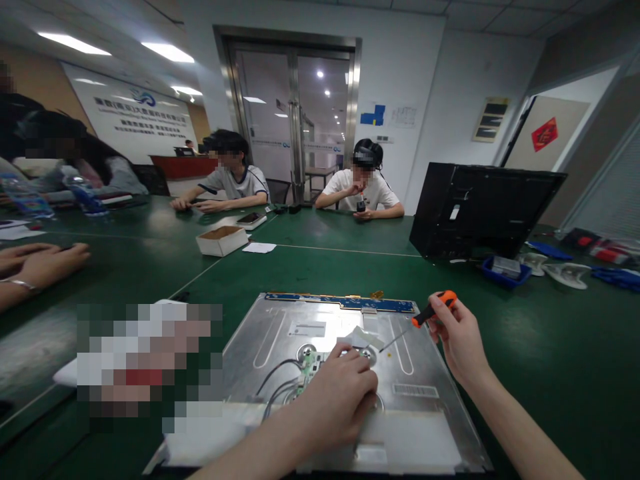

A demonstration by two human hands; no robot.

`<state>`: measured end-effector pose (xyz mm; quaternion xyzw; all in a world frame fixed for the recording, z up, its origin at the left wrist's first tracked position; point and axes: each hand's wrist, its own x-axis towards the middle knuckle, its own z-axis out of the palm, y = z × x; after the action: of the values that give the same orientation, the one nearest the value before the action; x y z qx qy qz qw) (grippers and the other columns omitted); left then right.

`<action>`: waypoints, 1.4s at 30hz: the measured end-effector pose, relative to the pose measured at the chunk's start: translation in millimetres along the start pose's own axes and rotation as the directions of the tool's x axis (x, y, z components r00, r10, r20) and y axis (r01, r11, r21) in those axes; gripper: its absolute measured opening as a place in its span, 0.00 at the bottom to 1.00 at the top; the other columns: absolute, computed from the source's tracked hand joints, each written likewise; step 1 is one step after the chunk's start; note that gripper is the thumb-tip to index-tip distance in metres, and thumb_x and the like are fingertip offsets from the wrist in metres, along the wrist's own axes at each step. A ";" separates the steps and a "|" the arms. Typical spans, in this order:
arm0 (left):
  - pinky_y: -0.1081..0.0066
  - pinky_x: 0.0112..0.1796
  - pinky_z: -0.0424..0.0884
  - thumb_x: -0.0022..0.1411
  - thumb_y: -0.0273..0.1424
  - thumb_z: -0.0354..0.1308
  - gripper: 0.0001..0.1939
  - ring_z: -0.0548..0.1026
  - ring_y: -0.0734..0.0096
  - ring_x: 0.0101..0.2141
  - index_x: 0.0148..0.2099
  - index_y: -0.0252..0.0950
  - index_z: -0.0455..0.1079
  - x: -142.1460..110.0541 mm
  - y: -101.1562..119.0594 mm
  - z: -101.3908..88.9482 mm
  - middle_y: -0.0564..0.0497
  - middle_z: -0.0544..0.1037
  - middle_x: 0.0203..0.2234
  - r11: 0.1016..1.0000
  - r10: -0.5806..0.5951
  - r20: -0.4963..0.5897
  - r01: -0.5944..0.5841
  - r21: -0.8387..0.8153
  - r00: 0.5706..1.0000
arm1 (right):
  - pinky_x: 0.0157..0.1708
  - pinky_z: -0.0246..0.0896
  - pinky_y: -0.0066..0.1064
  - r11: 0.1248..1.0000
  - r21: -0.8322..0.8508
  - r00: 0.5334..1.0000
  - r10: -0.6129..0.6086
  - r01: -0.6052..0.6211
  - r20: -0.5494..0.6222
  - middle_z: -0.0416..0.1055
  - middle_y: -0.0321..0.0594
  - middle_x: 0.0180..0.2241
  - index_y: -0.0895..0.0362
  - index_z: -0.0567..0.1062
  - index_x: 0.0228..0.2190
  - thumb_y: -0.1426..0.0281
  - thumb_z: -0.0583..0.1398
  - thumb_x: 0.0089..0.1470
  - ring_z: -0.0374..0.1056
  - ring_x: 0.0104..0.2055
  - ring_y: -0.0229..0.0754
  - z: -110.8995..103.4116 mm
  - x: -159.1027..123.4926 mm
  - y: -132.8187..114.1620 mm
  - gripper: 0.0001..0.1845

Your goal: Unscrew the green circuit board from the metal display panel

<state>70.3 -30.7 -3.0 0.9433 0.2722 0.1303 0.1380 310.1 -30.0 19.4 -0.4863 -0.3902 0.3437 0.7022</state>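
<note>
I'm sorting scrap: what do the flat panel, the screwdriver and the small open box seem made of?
Flat panel: most likely sheet metal, shiny silver, judging by its glare and pressed grooves.
Screwdriver handle: probably plastic, its orange and black parts looking moulded; rubber is possible.
Shaft: thin and grey, likely metal.
Open box: seemingly cardboard, matte white outside, brownish inside, with thin walls.

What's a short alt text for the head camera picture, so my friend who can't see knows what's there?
A person's right grip holds an orange-and-black screwdriver over a silvery metal panel on a green table, while the left grip partly covers a green circuit board. Other people sit around the table.
</note>
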 end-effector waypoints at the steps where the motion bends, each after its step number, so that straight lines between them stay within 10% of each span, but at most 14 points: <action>1: 0.56 0.55 0.65 0.66 0.24 0.61 0.07 0.77 0.61 0.39 0.33 0.37 0.70 0.2 -0.5 0.5 0.49 0.80 0.36 1.000 -0.005 -0.001 0.005 -0.008 1.000 | 0.16 0.55 0.25 1.000 -0.003 1.000 0.002 -0.002 0.008 0.64 0.29 0.19 0.53 0.75 0.30 0.44 0.76 0.43 0.59 0.20 0.36 0.4 -0.9 0.9 0.29; 24: 0.53 0.57 0.65 0.57 0.25 0.68 0.06 0.77 0.59 0.40 0.34 0.37 0.73 -1.4 -2.5 -7.0 0.51 0.80 0.34 0.997 -0.049 0.011 0.049 -0.061 0.999 | 0.16 0.67 0.24 0.952 -0.088 0.955 -0.291 0.295 0.054 0.73 0.33 0.26 0.55 0.80 0.39 0.48 0.70 0.59 0.70 0.19 0.36 5.9 -20.7 -3.3 0.23; 42: 0.54 0.58 0.66 0.56 0.22 0.63 0.05 0.79 0.62 0.37 0.34 0.36 0.72 -0.7 0.6 -15.2 0.51 0.81 0.34 1.000 0.015 0.031 -0.015 -0.001 0.999 | 0.19 0.67 0.23 0.733 -0.191 0.739 -0.563 0.653 0.369 0.71 0.30 0.26 0.51 0.73 0.45 0.54 0.59 0.73 0.70 0.19 0.35 23.7 -57.6 -1.1 0.14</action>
<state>65.2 -28.7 11.2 0.9472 0.2628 0.1170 0.1415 262.9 -70.1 13.4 -0.3780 -0.6748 0.0933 0.6269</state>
